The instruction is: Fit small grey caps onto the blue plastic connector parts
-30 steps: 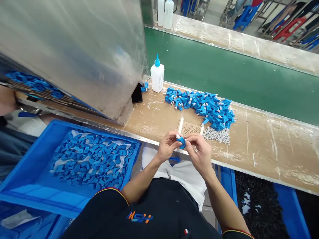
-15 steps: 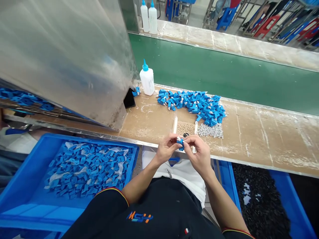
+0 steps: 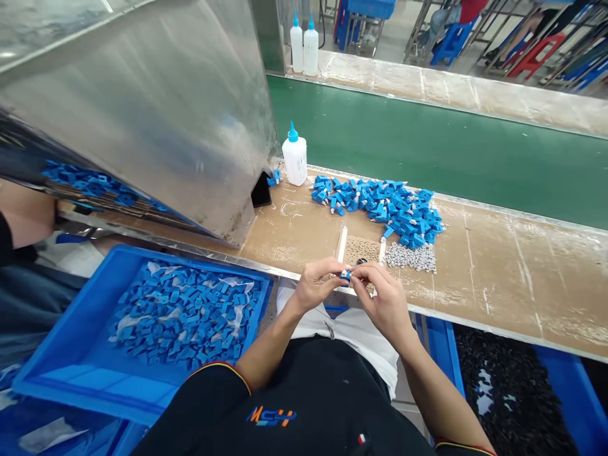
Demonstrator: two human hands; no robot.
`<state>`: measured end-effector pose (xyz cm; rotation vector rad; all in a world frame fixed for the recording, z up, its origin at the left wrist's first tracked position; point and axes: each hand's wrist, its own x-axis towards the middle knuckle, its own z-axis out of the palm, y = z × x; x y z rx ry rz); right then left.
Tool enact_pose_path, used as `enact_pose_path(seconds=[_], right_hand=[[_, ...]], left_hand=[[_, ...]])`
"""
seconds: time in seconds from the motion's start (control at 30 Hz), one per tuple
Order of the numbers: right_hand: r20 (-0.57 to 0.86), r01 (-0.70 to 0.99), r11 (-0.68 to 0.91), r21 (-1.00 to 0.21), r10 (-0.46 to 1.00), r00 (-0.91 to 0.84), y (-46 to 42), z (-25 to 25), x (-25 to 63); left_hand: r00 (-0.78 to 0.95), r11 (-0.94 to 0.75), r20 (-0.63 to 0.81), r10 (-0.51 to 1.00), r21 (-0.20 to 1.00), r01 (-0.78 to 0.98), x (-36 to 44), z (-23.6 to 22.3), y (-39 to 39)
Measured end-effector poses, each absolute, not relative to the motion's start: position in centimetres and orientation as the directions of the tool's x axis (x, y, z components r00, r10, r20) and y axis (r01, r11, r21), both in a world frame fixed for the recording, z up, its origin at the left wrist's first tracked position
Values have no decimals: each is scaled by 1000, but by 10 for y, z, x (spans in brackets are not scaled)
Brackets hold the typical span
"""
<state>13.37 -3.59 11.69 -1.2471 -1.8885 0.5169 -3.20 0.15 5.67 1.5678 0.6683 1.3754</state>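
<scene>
A small blue plastic part is pinched in a narrow grip between the fingertips of the left hand and the right hand. It is held just over the front edge of the workbench, and most of it is hidden by the fingers.

With the hands taken as the centre and 12 o'clock as straight ahead, a heap of similar blue parts is seen on the bench at about 12 to 1 o'clock. A smaller heap of grey pellets lies just beside it at about 1 o'clock. A white squeeze bottle with a blue nozzle stands at 11 o'clock; its contents cannot be told.

At 8 to 9 o'clock, a blue crate is filled with loosely heaped blue parts, mixed with scraps of clear plastic film. At 4 o'clock, a second blue crate is filled with black parts, with white scraps among them.

More blue parts are seen behind a stainless steel panel at 10 o'clock. A green conveyor belt runs behind the bench.
</scene>
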Motion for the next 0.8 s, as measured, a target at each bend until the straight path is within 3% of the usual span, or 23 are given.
enact_pose_path(seconds=[0.13, 0.27, 0.4, 0.53, 0.8], right_hand=[[403, 473, 454, -755, 890, -211, -32, 107, 139], [389, 434, 420, -797, 907, -165, -31, 96, 140], [417, 482, 396, -781, 906, -69, -30, 89, 138], [441, 550, 370, -749, 898, -4, -29, 88, 137], [518, 669, 337, -662, 851, 84, -28, 83, 135]], left_hand=[[254, -472, 502, 826, 864, -173, -36, 59, 5], [199, -360, 402, 894, 907, -217, -28, 61, 3], [184, -188, 241, 953, 945, -267, -13, 63, -7], [133, -48, 76, 988, 977, -206, 0, 68, -13], [195, -12, 28, 980, 996, -87, 15, 81, -7]])
